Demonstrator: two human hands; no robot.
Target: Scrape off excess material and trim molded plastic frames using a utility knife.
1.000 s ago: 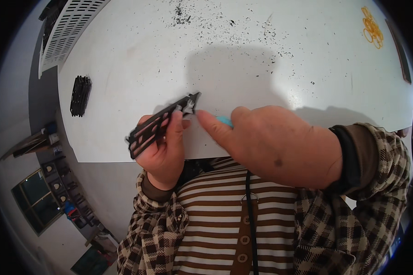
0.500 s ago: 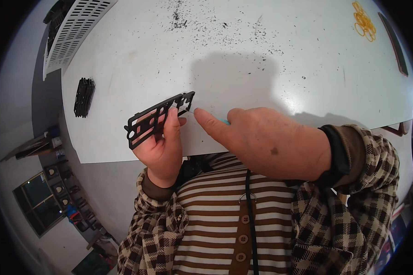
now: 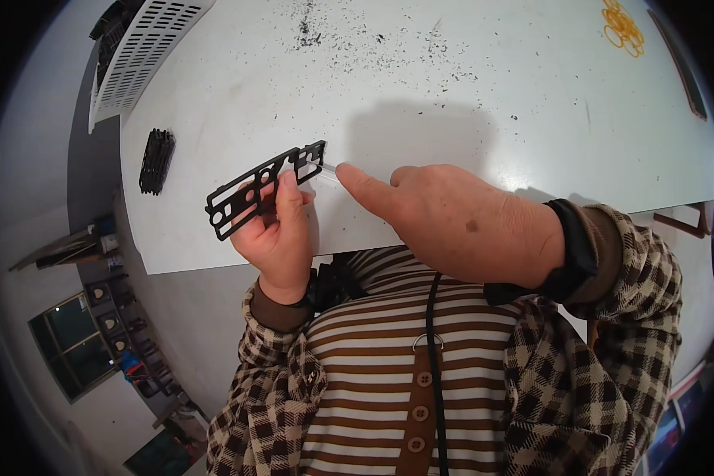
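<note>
A black plastic frame, long and narrow with round and rectangular cutouts, is held tilted above the table by my left hand. The left fingers are behind it and the thumb presses on its near side. My right hand is closed, with the index finger stretched along a thin, pale-bladed tool. The tool's tip reaches the frame's right end, by the cutouts there. My right hand hides the handle, so I cannot tell its exact kind.
On the white table lie a stack of black frames at the left and scattered black shavings at the far side. A white slotted basket stands far left. Yellow rubber bands and a dark strip lie far right.
Both hands, with the frame and the tool, have moved slightly up in the picture. The whole view has shifted a little. More of the blade shows, and the teal handle is now hidden.
</note>
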